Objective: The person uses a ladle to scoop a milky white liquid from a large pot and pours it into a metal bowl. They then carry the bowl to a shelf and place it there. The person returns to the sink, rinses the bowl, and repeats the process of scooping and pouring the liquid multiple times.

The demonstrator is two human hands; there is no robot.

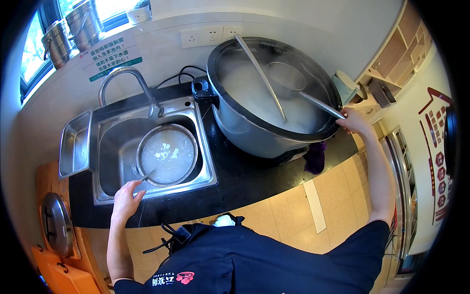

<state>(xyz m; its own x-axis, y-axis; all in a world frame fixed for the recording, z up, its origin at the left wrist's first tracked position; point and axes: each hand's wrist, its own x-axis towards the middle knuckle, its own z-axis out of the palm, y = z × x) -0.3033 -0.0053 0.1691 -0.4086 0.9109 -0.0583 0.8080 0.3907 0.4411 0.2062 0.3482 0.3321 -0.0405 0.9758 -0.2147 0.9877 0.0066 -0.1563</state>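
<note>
My right hand (353, 121) grips the metal handle of a round strainer ladle (288, 76), whose bowl is over the cloudy, steaming contents of a large cooker pot (242, 137). Another long metal-handled utensil (261, 71) leans across the pot's rim, its lower end hidden in the liquid. At the sink, my left hand (127, 198) is at the near edge, its fingers on a short metal handle (148, 175) that reaches into a round metal pan (167, 154). The pan stands in the sink basin (117, 154) and holds whitish, grainy liquid.
A curved faucet (125, 71) rises behind the sink. On the left are a steel tray (75, 143), a round metal lid (57, 224) and orange containers (69, 272). A purple cloth (315, 158) hangs at the counter's edge. Metal canisters (85, 24) line the windowsill.
</note>
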